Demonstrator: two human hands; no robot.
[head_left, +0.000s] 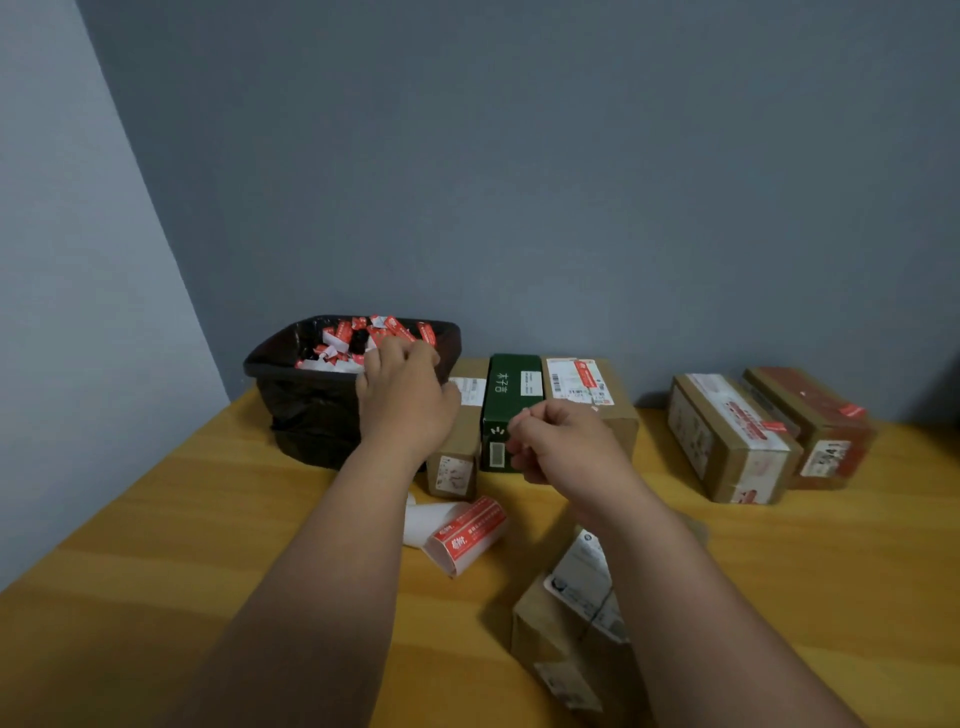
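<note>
A black bin (311, 405) lined with a black bag stands at the back left of the yellow table (208, 545). Crumpled red and white label scraps (353, 338) fill it. My left hand (402, 395) hangs over the bin's right rim, fingers bent down towards the scraps; its palm side is hidden. My right hand (561, 441) hovers in a loose fist in front of a green box (511, 389), with nothing visible in it. A curled strip of red and white labels (462, 530) lies on the table between my forearms.
A brown parcel (571, 634) lies partly under my right forearm near the front. Small brown boxes (457, 462) (587, 384) flank the green box. Two taped parcels (727, 441) (826, 426) sit at the right. Grey walls close the left and back.
</note>
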